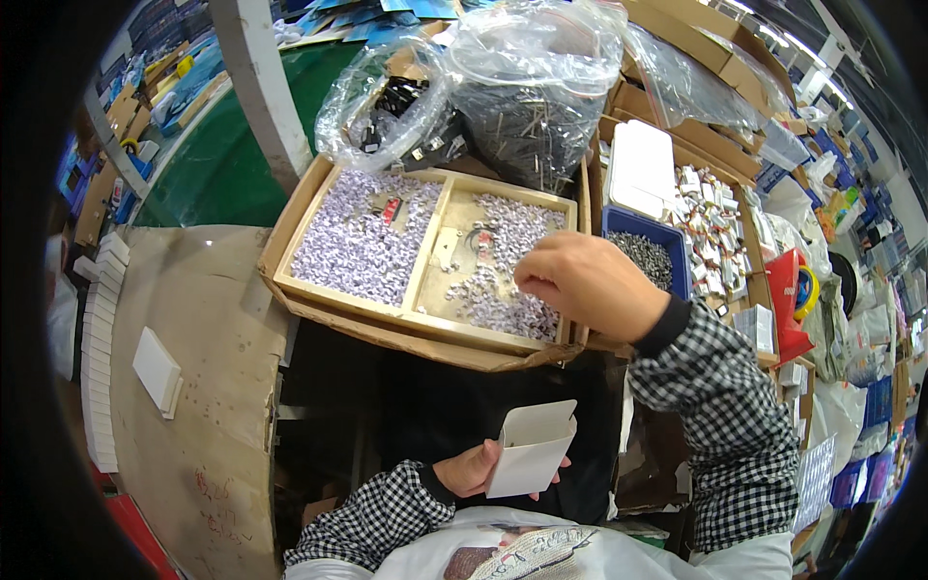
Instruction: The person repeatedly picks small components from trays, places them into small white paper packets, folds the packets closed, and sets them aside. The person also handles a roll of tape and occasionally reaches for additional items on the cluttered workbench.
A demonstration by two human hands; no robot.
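Observation:
My left hand (467, 470) grips a small white cardboard box (531, 457), held tilted in front of my lap. Its top flap is raised and the upper end is open; the contents are mostly hidden. My right hand (580, 279) reaches over the right compartment of a divided wooden tray (428, 254). Thumb and fingers are drawn together above small whitish parts (500, 308); whether they pinch one is hidden. The left compartment holds a denser layer of similar small parts (355, 246).
Plastic bags of black parts (518, 130) stand behind the tray. Right of it are a blue bin (645, 250) of small dark metal pieces and a carton of white parts (714, 225). White boxes (156, 370) lie on the left board (210, 435), with several stacked along its edge (101, 362).

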